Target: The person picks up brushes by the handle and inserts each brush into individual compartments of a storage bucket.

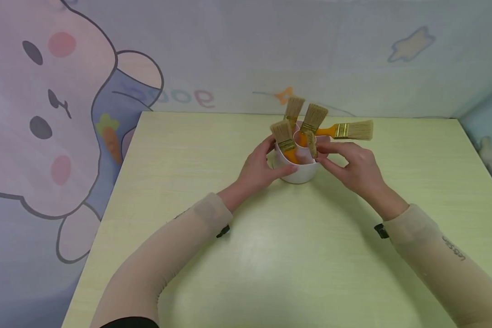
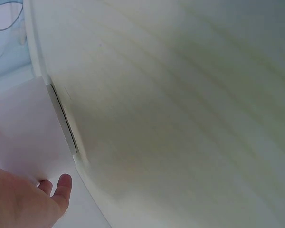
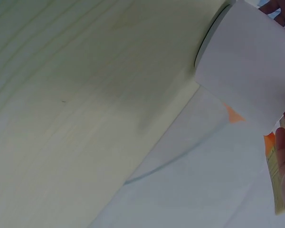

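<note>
A white round brush holder (image 1: 298, 174) with a pink inside and a central tube stands near the table's far edge. My left hand (image 1: 258, 166) grips its left side, thumb at the front. My right hand (image 1: 354, 166) is at the right rim, thumb and forefinger pinching a paintbrush (image 1: 311, 145) seen edge-on. Several more flat paintbrushes with orange handles and pale bristles stand in the holder; one brush (image 1: 354, 130) leans far out to the right, behind the right hand. Both wrist views show the holder's plain side, in the left one the holder (image 2: 31, 128) beside the fingers.
The pale wood-grain table (image 1: 246, 255) ends just behind the holder. Behind that edge hangs a cloth backdrop (image 1: 229, 54) printed with a cartoon animal, a carrot and stars.
</note>
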Demonstrator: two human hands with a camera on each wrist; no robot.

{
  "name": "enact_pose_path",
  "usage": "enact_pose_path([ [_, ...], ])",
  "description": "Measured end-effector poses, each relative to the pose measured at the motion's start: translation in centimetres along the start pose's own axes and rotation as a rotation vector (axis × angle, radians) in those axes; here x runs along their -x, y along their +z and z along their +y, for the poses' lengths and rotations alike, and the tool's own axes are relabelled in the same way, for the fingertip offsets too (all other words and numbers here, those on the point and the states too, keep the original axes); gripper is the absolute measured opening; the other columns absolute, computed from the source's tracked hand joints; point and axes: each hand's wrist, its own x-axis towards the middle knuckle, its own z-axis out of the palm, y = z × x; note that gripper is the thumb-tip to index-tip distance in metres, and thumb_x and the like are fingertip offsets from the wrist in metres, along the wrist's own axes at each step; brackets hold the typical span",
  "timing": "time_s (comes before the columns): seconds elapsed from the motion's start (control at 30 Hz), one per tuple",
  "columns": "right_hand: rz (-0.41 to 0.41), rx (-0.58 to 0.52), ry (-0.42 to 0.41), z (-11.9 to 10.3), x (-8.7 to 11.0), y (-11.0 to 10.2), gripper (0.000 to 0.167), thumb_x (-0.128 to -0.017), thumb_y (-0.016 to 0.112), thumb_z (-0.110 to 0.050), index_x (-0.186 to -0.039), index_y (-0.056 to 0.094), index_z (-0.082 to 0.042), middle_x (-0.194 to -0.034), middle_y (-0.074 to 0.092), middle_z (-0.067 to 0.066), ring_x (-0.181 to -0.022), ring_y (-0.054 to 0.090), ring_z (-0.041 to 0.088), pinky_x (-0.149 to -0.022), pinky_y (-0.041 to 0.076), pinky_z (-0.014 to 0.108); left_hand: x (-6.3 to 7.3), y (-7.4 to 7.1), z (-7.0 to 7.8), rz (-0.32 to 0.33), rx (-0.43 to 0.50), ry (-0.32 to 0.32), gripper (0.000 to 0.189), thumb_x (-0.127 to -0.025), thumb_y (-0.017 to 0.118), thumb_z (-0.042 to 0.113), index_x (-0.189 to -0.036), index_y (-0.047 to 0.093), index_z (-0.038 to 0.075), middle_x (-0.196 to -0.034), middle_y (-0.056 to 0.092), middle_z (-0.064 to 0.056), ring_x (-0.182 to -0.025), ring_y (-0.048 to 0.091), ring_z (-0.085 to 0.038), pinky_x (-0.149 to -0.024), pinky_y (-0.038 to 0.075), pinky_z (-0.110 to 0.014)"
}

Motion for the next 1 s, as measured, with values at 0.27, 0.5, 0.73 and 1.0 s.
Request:
enact_pose_path([
  [0.27, 0.015, -0.008, 0.007, -0.7, 0.6, -1.3, 0.047, -0.081, 0.092, -0.004, -0.126, 0.077, -0.005, -0.114, 0.081, 0.010, -0.105, 0.076, 0.033, -0.100, 0.050, 0.022, 0.0, 0.0, 0.1, -0.011, -0.004, -0.006, 0.096, -0.091, 0.087, 0.040, -0.167, 0.034, 0.016, -0.166, 0.046, -0.003, -0.151, 0.046, -0.022, -0.124, 0.039, -0.042],
  [0.5, 0.022, 0.004, 0.006, -0.6, 1.1, -2.7, 0.048, -0.077, 0.093, -0.003, -0.123, 0.078, -0.004, -0.116, 0.080, 0.012, -0.106, 0.075, 0.035, -0.105, 0.036, 0.006, 0.0, 0.0, 0.1, -0.014, -0.003, 0.002, 0.096, -0.091, 0.088, 0.039, -0.167, 0.034, 0.015, -0.166, 0.045, -0.003, -0.151, 0.046, -0.023, -0.124, 0.039, -0.041],
  [0.73, 0.040, 0.012, 0.011, -0.3, 1.9, -3.8, 0.045, -0.080, 0.090, -0.004, -0.124, 0.077, -0.003, -0.116, 0.080, 0.011, -0.106, 0.073, 0.028, -0.103, 0.037, 0.004, 0.3, -1.0, 0.0, -0.006, -0.023, -0.023, 0.101, -0.089, 0.088, 0.044, -0.169, 0.031, 0.019, -0.170, 0.039, -0.002, -0.153, 0.043, -0.024, -0.123, 0.040, -0.044],
  [1.0, 0.029, 0.036, 0.073, 0.5, 3.2, -5.9, 0.048, -0.080, 0.087, -0.003, -0.127, 0.078, -0.007, -0.117, 0.080, 0.011, -0.120, 0.045, -0.030, -0.096, 0.035, 0.001, 1.9, -4.0, 0.4, -0.022, -0.160, -0.027, 0.104, -0.090, 0.084, 0.051, -0.171, 0.025, 0.024, -0.171, 0.037, 0.002, -0.154, 0.042, -0.020, -0.122, 0.041, -0.047],
])
